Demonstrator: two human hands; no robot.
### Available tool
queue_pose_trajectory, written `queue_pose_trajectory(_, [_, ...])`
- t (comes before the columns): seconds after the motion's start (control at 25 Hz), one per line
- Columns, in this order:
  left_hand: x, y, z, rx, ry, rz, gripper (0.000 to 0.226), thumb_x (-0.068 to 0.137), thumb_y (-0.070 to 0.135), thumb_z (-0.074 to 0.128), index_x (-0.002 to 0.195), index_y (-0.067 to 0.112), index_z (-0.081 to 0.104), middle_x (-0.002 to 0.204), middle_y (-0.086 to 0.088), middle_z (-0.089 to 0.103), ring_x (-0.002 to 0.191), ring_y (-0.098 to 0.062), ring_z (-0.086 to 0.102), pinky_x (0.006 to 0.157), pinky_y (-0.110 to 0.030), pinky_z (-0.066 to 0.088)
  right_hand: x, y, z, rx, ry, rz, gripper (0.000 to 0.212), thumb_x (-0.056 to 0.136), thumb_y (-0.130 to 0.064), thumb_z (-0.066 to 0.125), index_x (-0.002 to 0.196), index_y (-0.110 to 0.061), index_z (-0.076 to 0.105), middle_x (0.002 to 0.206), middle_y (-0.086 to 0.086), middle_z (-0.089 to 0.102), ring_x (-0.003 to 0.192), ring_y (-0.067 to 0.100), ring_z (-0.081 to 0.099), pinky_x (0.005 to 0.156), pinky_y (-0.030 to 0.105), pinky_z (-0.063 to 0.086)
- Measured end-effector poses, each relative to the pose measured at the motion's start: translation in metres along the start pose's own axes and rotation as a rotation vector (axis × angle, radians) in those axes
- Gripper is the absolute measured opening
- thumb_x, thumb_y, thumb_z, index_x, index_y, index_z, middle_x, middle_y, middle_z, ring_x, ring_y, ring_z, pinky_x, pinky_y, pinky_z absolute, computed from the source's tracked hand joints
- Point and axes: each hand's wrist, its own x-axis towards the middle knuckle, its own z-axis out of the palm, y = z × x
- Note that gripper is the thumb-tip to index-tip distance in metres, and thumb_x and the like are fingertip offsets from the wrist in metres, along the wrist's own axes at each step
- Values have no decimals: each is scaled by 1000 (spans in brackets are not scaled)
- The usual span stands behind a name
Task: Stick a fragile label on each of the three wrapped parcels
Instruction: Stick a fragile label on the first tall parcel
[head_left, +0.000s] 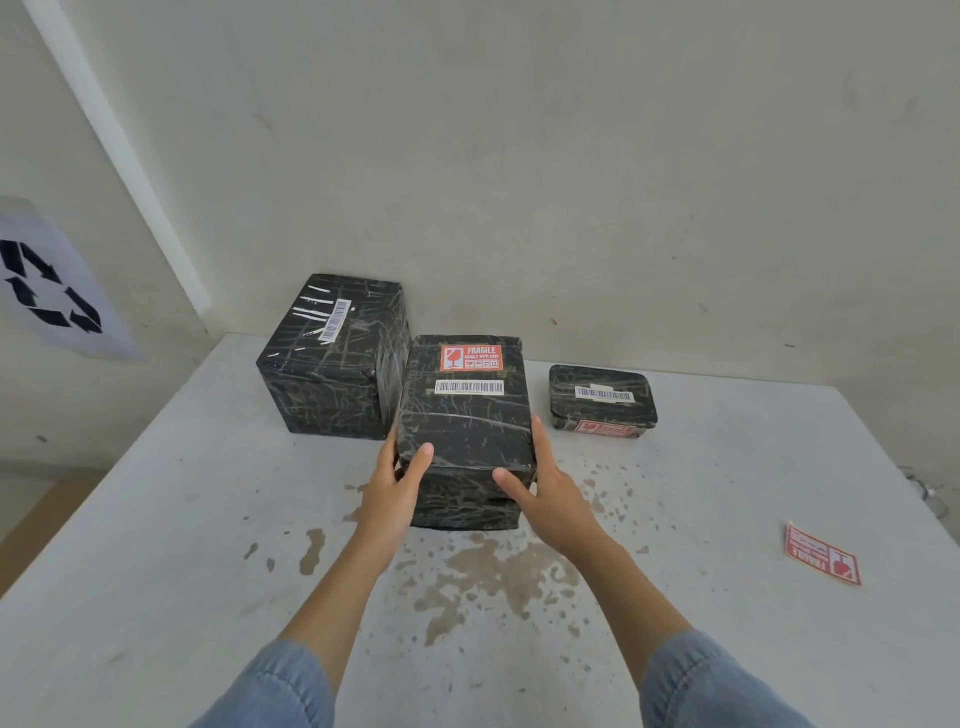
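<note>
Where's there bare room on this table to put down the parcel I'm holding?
Widest: front left of the table, beside your left hand. Also front right, between the small parcel and the loose label. Crowded at the back, where the middle parcel and large parcel stand close.

We count three parcels: the gripped parcel (465, 431), a big parcel (332, 364) just left of the grip, and a small parcel (602, 395) off to its right. Fragile labels number three too: a top label (471, 358) on the gripped parcel, a front label (608, 429) on the small parcel, a loose label (822, 554) well right of the grip. We see three barcodes (468, 387), one per parcel. Two hands, left hand (392, 486) and right hand (553, 491); two sleeves (280, 691); one table (156, 519); one recycling sign (52, 286).
</note>
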Motion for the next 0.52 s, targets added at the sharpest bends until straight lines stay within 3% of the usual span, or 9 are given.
queue_pose_trajectory(0.12, [15,11,-1,-14,-22,-6,85,69,71,53,143,44,19,153,8,30,138,-20,33,112,-50,31,18,-3,1,59,25,33,85,91,-52,47,149,-34,-11,142,1,49,111,19,57,89,33,49])
queue_pose_trajectory(0.16, [24,16,-1,-7,-18,1,79,77,64,53,144,42,19,153,8,29,139,-19,32,113,-48,30,26,-5,0,75,24,46,84,92,-50,47,150,-32,-11,119,-5,59,90,10,58,74,23,47])
queue_pose_trajectory(0.2, [33,22,0,7,-7,10,73,83,58,51,145,38,19,153,7,28,139,-20,31,114,-45,29,34,-8,-1,81,32,52,83,93,-48,47,150,-31,-10,95,-15,54,73,1,49,63,16,40])
queue_pose_trajectory(0.24, [46,27,2,30,6,23,70,86,53,50,146,34,18,154,6,28,140,-20,30,114,-43,28,45,-11,-2,92,50,52,83,93,-47,47,150,-31,-10,87,-19,47,67,-3,41,61,15,37])
queue_pose_trajectory(0.28, [59,32,4,53,19,33,69,88,50,48,147,31,18,154,4,27,140,-21,29,113,-41,28,57,-13,-3,114,68,55,83,93,-48,47,151,-31,-9,96,-15,53,72,-4,43,67,16,40])
queue_pose_trajectory(0.32, [72,37,6,65,34,34,68,89,49,48,147,30,18,154,3,28,141,-21,29,112,-40,27,68,-15,-4,139,81,60,82,93,-47,48,151,-30,-8,122,-5,56,89,-1,52,80,23,45])
queue_pose_trajectory(0.36, [84,41,9,70,47,36,68,90,49,47,147,29,18,154,1,28,140,-22,29,111,-40,27,79,-17,-5,159,90,67,81,93,-47,48,151,-30,-7,147,-1,42,115,10,53,95,31,43])
queue_pose_trajectory(0.44, [102,46,14,81,59,46,67,90,49,46,147,29,17,154,0,28,140,-23,29,110,-41,27,98,-17,-8,177,104,61,80,93,-46,48,151,-32,-6,160,-5,19,142,18,30,112,37,33])
queue_pose_trajectory(0.52, [114,48,18,92,72,39,67,90,49,45,147,29,17,154,0,27,141,-24,28,110,-41,27,109,-15,-10,194,127,45,79,93,-46,49,150,-35,-4,160,-7,18,145,17,24,115,38,30])
